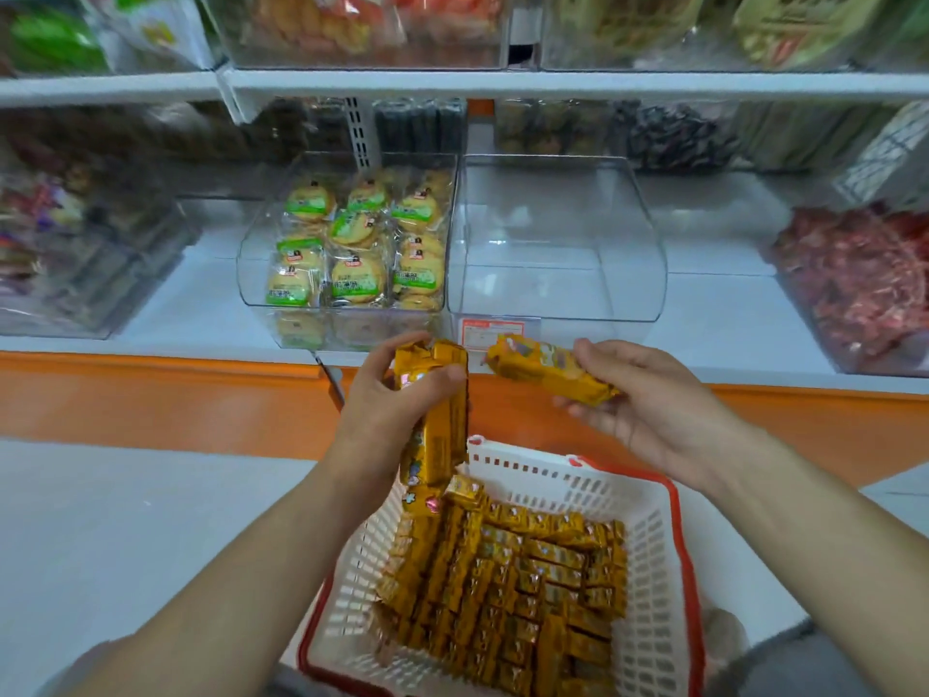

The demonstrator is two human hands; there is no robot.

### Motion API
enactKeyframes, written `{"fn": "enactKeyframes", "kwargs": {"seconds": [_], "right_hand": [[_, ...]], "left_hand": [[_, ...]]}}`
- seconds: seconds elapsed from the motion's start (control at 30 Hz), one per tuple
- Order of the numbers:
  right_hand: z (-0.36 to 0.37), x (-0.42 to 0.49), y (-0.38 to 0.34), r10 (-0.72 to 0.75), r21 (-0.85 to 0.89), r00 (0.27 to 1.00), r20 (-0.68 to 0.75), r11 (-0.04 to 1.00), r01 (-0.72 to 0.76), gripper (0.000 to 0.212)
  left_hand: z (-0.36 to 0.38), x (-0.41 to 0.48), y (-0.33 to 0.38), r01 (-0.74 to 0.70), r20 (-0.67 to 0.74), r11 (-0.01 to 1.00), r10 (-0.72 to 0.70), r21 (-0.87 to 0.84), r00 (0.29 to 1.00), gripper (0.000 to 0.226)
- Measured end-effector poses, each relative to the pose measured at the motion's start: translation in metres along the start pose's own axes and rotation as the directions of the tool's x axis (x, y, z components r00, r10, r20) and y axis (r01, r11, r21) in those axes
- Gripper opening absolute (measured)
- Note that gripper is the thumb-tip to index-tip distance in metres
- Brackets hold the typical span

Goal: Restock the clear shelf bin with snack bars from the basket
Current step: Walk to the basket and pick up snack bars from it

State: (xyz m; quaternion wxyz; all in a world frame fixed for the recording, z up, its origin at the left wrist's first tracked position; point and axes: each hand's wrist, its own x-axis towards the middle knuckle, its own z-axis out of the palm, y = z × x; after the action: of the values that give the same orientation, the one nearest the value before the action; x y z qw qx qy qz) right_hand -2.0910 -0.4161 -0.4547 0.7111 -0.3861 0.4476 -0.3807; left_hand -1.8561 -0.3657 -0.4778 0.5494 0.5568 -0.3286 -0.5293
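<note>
My left hand [387,399] grips a bunch of yellow snack bars [437,420], held upright over the far left corner of the basket. My right hand [643,394] holds one yellow snack bar [548,369] lying crosswise on its fingers, thumb on top. Both hands hover just below the front of the clear shelf bin [553,244], which has nothing inside. The white basket [648,545] with red trim sits below my arms, packed with rows of several yellow bars [507,596].
A clear bin of green-labelled biscuit packs [347,244] stands left of the clear shelf bin. A bin of red-wrapped snacks [864,284] is at the right. An orange shelf edge [151,394] runs across in front. More stocked bins fill the upper shelf.
</note>
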Motion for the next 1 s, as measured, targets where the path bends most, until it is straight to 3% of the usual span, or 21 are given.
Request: {"fn": "enactKeyframes", "kwargs": {"seconds": [0.13,0.37,0.47,0.63,0.83,1.0], "right_hand": [[0.019,0.004,0.012,0.031,0.070,0.996,0.085,0.997,-0.037,0.036],[0.032,0.006,0.023,-0.106,-0.247,0.984,0.141,0.959,0.139,0.066],[0.031,0.009,0.023,-0.118,-0.289,0.981,0.152,0.944,0.158,0.062],[0.038,0.025,0.006,-0.268,-0.335,0.963,0.006,0.907,0.255,0.039],[0.031,0.119,-0.050,-0.498,-0.558,0.860,-0.111,0.747,0.361,0.045],[0.026,0.227,-0.064,-0.483,-0.677,0.866,-0.127,0.681,0.281,0.050]], "left_hand": [[0.006,0.009,-0.004,-0.044,-0.051,0.999,0.043,-0.023,0.998,0.074],[0.022,0.019,-0.009,-0.056,-0.037,0.998,0.057,0.021,0.998,0.077],[0.025,0.022,-0.007,-0.074,-0.040,0.997,0.075,0.034,0.996,0.078],[0.026,0.032,0.010,-0.164,-0.062,0.982,0.170,0.093,0.984,0.074],[0.014,0.075,0.041,-0.249,-0.165,0.941,0.290,0.230,0.943,0.060],[0.001,0.105,0.035,-0.318,-0.121,0.898,0.368,0.303,0.922,0.059]]}}
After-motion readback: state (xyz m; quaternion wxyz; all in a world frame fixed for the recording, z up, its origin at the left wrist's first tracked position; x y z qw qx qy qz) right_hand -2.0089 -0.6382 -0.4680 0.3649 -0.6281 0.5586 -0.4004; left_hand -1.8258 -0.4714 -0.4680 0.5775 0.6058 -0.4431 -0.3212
